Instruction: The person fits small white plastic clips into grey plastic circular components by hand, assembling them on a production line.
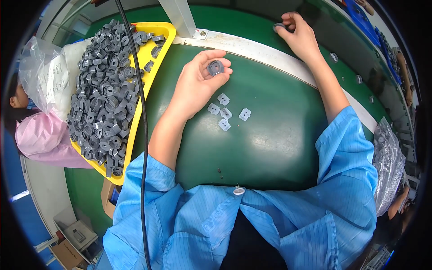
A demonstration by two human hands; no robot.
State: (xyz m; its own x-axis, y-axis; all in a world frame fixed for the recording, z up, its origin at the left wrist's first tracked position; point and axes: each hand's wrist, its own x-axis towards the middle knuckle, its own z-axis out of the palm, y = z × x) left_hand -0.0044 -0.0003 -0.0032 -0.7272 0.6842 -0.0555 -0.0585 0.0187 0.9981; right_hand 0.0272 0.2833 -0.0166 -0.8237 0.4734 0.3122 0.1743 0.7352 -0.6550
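Left hand (195, 83) has a grey ring (215, 68) pinched between thumb and fingers, held above the green table (270, 153), with five pale plates (245, 114) lying loose just below it, four of them bunched and one a bit off to the right. Right hand (299, 39) is reached out past the white rail (265, 60), thumb and fingers gripping a dark part (278, 27) over the far green strip (238, 22). Yellow tray (171, 33) heaped with grey parts (105, 99) sits to my left, black cable (143, 157) crossing in front of it.
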